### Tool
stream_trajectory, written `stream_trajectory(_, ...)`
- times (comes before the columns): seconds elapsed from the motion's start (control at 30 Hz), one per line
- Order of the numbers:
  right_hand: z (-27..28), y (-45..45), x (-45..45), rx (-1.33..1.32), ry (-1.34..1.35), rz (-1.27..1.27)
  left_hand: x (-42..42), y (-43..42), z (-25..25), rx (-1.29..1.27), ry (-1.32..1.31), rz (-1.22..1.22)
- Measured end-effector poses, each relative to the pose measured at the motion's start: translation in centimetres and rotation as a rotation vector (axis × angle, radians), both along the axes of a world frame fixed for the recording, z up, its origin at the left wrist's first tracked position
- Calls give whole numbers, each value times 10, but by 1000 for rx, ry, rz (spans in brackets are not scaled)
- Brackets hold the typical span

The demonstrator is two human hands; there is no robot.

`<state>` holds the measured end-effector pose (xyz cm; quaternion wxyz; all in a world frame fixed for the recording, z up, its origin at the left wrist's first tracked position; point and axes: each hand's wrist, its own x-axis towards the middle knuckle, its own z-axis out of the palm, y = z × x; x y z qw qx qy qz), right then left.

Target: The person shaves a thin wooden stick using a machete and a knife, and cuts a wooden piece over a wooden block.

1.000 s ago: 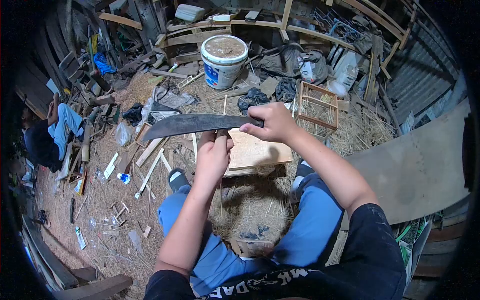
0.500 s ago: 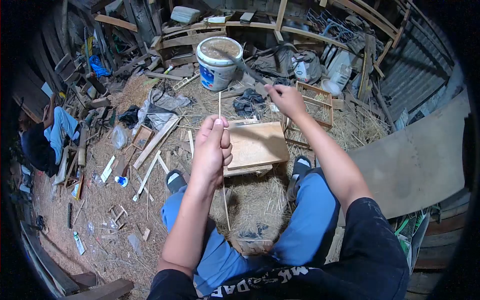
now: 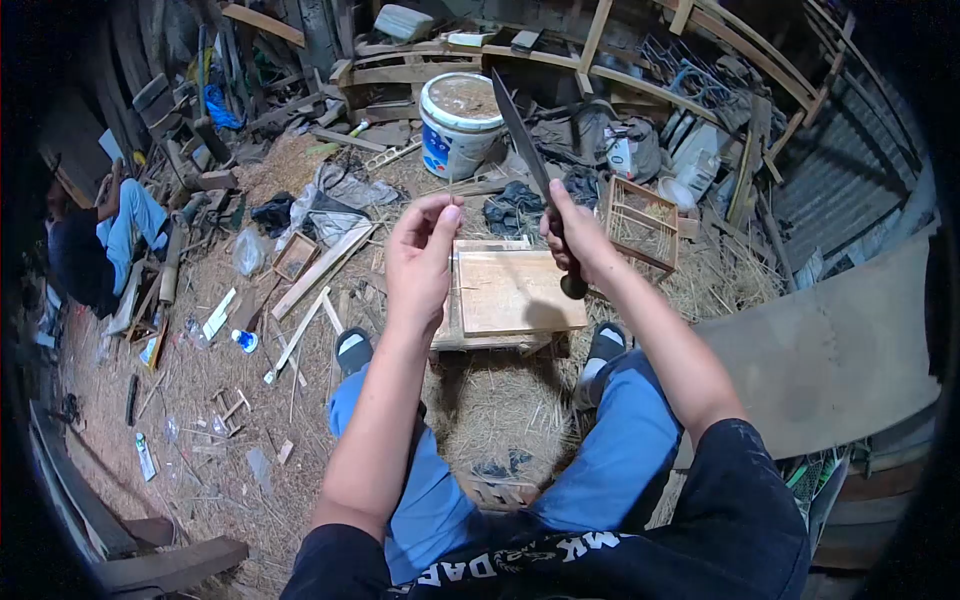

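My right hand (image 3: 575, 235) is closed around the handle of a large knife (image 3: 522, 135). Its long dark blade points up and slightly left, and the rounded butt of the handle shows below my fist. My left hand (image 3: 422, 255) pinches a thin wooden stick (image 3: 450, 185) between thumb and fingers; only a short end of it shows above the fingertips. Below and between both hands lies a thick wooden board (image 3: 520, 292) on a low support between my feet. The blade is apart from both the stick and the board.
A white-and-blue bucket (image 3: 448, 145) full of brownish material stands beyond the board. A slatted wooden frame (image 3: 640, 228) is to its right. Wood scraps, plastic and shavings litter the floor. A large sheet (image 3: 820, 350) lies at right; another person (image 3: 85, 245) sits at far left.
The knife has swung from a blurred, leftward slant to a more upright position as my right hand lowered slightly. The stick, earlier seen long and upright, now shows only a short end.
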<state>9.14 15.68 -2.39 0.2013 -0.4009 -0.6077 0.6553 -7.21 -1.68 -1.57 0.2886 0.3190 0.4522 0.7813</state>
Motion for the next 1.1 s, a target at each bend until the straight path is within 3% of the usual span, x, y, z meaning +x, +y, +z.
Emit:
stream_trajectory(0.1, 8, -17, -4, -134, 10, 30, -4, 4, 3, 41, 13, 87)
stream_trajectory(0.3, 13, -42, 2, -35, -46, 82, -30, 10, -8, 220, -247, 158)
stream_trajectory(0.53, 5, -55, 14, 23, -94, 60, -34, 12, -12, 275, -231, 176)
stream_trajectory(0.77, 1, -34, 33, 48, -50, -13, -24, 15, -17, 237, -193, 130)
stream_trajectory(0.93, 8, -17, 49, 160, -45, -92, -17, 2, -5, 16, -95, 122)
stream_trajectory(1.1, 6, 4, 66, 149, -58, -99, -34, -13, -22, -49, -48, 63)
